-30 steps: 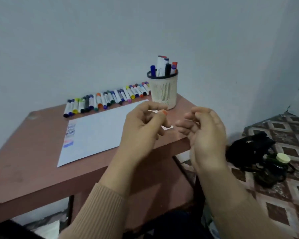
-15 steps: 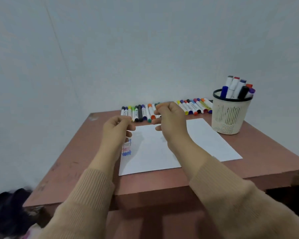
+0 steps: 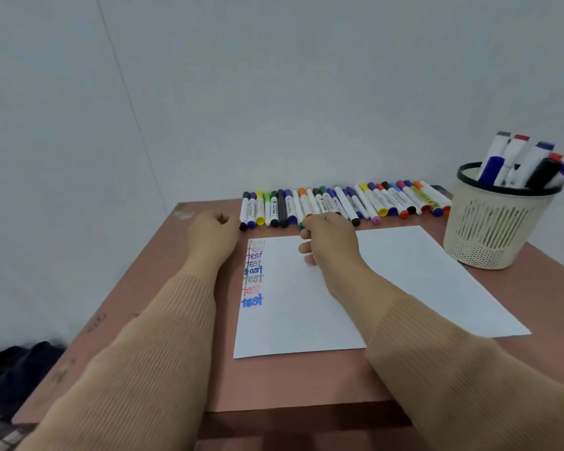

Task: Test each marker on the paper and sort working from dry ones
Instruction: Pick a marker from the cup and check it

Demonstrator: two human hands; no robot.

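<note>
A row of several capped markers [image 3: 372, 200] lies along the far edge of the reddish table [image 3: 163, 304]. In front of it lies a white paper [image 3: 404, 281] with a column of coloured "test" words [image 3: 253, 271] down its left edge. My right hand [image 3: 331, 242] reaches over the paper to the row, its fingers curled on a green-ended marker [image 3: 301, 225] that sticks out nearer than its neighbours. My left hand [image 3: 212, 236] rests as a fist on the table, left of the paper and beside the row's left end; nothing shows in it.
A cream perforated basket [image 3: 489, 236] stands at the table's right, holding several upright markers [image 3: 518, 161]. A grey wall rises right behind the table. Dark cloth [image 3: 17, 369] lies on the floor to the left. The table's front edge is close to me.
The view swung from the right side to face the table. Both hands went from mid-air down to the table; the right hand reached the marker row and the left settled beside the paper.
</note>
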